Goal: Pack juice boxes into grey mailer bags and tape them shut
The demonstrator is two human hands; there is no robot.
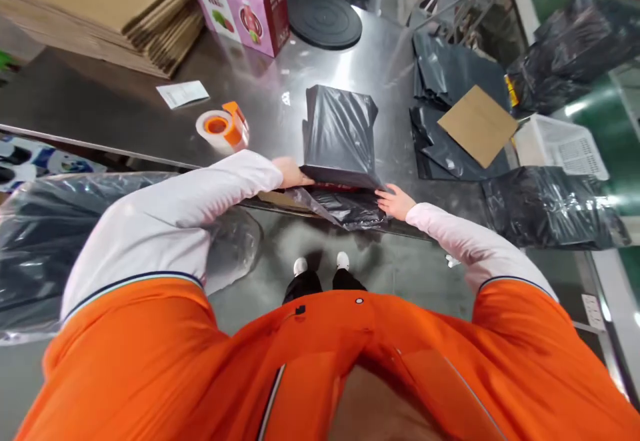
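A black plastic mailing bag point(341, 131) lies at the front edge of the metal table, its near end hanging slightly over. My left hand point(291, 173) is closed on the left corner of the bag's near end. On the opposite corner, the fingers of my right hand point(396, 202) grip the plastic. Between them the bag's flap point(345, 206) sags toward me, and a strip of something red shows under the upper layer; most of it is hidden. To the left of the bag stands a tape roll point(223, 129) with an orange core and orange dispenser.
Flattened cardboard point(100, 8) is stacked at the back left, beside a pink printed box point(245, 8) and a round black disc point(325, 19). A paper slip point(183, 94) lies nearby. Black bags point(455, 71), a cardboard square point(479, 126) and a white basket point(563, 144) occupy the right.
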